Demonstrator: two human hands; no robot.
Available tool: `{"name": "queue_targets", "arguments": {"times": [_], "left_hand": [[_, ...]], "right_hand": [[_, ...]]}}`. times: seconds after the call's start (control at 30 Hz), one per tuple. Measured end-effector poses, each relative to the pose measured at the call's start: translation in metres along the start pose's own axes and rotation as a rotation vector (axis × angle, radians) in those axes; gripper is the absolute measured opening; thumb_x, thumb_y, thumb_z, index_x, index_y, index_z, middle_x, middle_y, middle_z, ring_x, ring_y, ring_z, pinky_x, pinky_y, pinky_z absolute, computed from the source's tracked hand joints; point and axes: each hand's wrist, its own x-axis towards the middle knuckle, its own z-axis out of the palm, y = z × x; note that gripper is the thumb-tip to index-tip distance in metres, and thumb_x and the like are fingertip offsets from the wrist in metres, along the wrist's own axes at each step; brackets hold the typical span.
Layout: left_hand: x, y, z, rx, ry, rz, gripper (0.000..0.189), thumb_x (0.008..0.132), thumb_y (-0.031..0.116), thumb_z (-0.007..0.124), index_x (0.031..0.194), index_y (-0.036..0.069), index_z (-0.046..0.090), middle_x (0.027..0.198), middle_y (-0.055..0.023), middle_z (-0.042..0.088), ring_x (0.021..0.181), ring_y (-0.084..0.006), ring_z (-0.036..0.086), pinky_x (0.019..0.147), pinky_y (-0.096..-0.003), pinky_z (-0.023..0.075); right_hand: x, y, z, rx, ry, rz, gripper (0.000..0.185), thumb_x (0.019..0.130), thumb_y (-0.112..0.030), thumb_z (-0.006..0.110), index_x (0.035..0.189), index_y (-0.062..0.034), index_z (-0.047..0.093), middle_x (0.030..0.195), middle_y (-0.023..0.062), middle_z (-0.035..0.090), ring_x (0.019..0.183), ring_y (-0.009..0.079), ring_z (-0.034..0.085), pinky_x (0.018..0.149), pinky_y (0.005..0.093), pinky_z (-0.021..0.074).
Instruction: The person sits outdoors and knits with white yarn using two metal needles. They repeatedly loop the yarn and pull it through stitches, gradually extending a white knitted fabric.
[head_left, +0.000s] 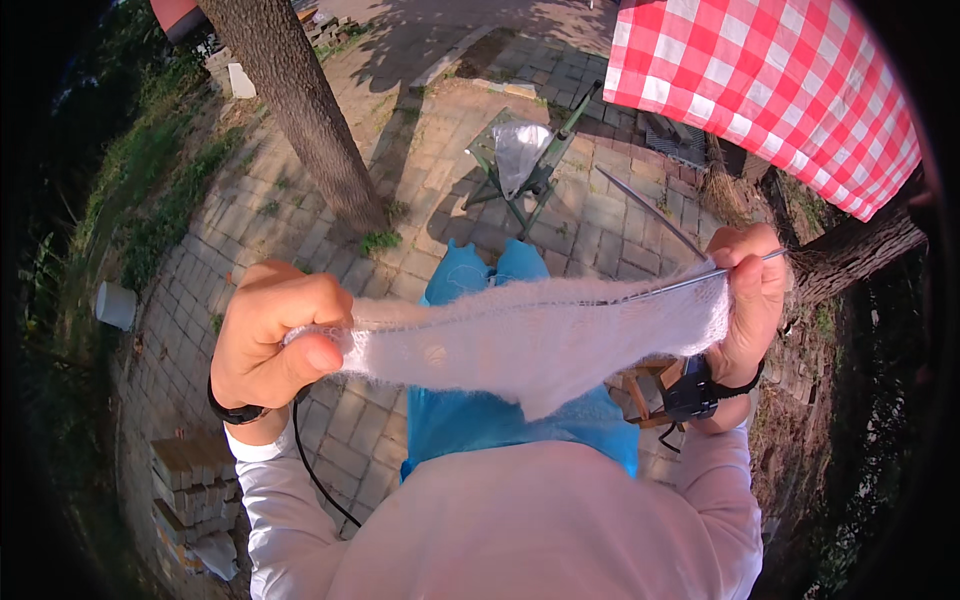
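Note:
A strip of fuzzy pale-pink knitting (480, 345) is stretched between my two hands above my lap. My left hand (281, 341) pinches its left end between thumb and curled fingers. At the other end, my right hand (746, 300) grips the knitting together with a metal knitting needle (679, 283) that runs along the upper edge. A second thin metal needle (649, 206) slants up and away from the right end of the fabric. The knitting's lower edge hangs in a point near the middle. Part of each end is hidden by my fingers.
Ahead on the paving stands a green folding stool (559, 142) with a clear plastic bag (519, 154) on it. A tree trunk (300, 112) rises at left. Red-and-white checked cloth (765, 82) hangs at upper right. Stacked bricks (191, 487) and a white bucket (116, 306) are to the left.

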Motion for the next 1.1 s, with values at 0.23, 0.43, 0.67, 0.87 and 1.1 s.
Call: {"name": "queue_targets", "arguments": {"times": [0.23,0.43,0.67,0.87,1.1], "left_hand": [[0.017,-0.039,0.074,0.207,-0.244,-0.075,0.019,0.086,0.013,0.063,0.102,0.002,0.062,0.073,-0.0174,0.06,0.066,-0.0374,0.058,0.058,-0.0403,0.0456],[0.01,-0.063,0.107,0.108,-0.244,-0.23,0.017,0.092,0.016,0.059,0.084,0.002,0.055,0.061,-0.0185,0.047,0.057,-0.0404,0.048,0.051,-0.0449,0.0358],[0.014,-0.091,0.139,0.072,-0.247,-0.24,0.026,0.094,0.02,0.058,0.077,0.0,0.054,0.066,-0.0193,0.052,0.064,-0.0406,0.052,0.056,-0.0444,0.0406],[0.01,-0.098,0.138,0.133,-0.337,-0.345,0.02,0.094,0.019,0.056,0.086,0.001,0.053,0.07,-0.0189,0.056,0.07,-0.0413,0.056,0.058,-0.0461,0.0424],[-0.001,-0.097,0.143,0.08,-0.208,-0.212,0.016,0.092,0.012,0.058,0.083,0.0,0.052,0.069,-0.0189,0.056,0.067,-0.0412,0.055,0.058,-0.0468,0.0422]], "right_hand": [[-0.04,0.073,0.02,0.038,0.03,0.3,0.018,0.091,-0.017,0.068,0.092,0.0009,0.069,0.078,0.0028,0.063,0.069,0.0082,0.054,0.063,0.0225,0.0414],[-0.059,0.106,0.031,0.039,-0.01,0.338,0.009,0.088,-0.006,0.069,0.093,0.0018,0.071,0.084,0.0068,0.068,0.072,0.0083,0.056,0.066,0.022,0.0434],[-0.063,0.122,0.035,-0.125,-0.068,0.438,0.007,0.084,-0.002,0.069,0.089,0.0021,0.071,0.076,0.0054,0.065,0.067,0.0097,0.053,0.06,0.0233,0.0394],[-0.065,0.134,0.036,-0.183,-0.041,0.458,0.009,0.087,-0.004,0.068,0.093,0.0014,0.072,0.079,0.0046,0.067,0.069,0.009,0.053,0.062,0.023,0.0409],[-0.071,0.13,0.04,-0.184,-0.109,0.393,0.013,0.093,-0.007,0.062,0.096,0.0003,0.072,0.083,0.0056,0.069,0.071,0.0089,0.055,0.063,0.0228,0.0434]]}}
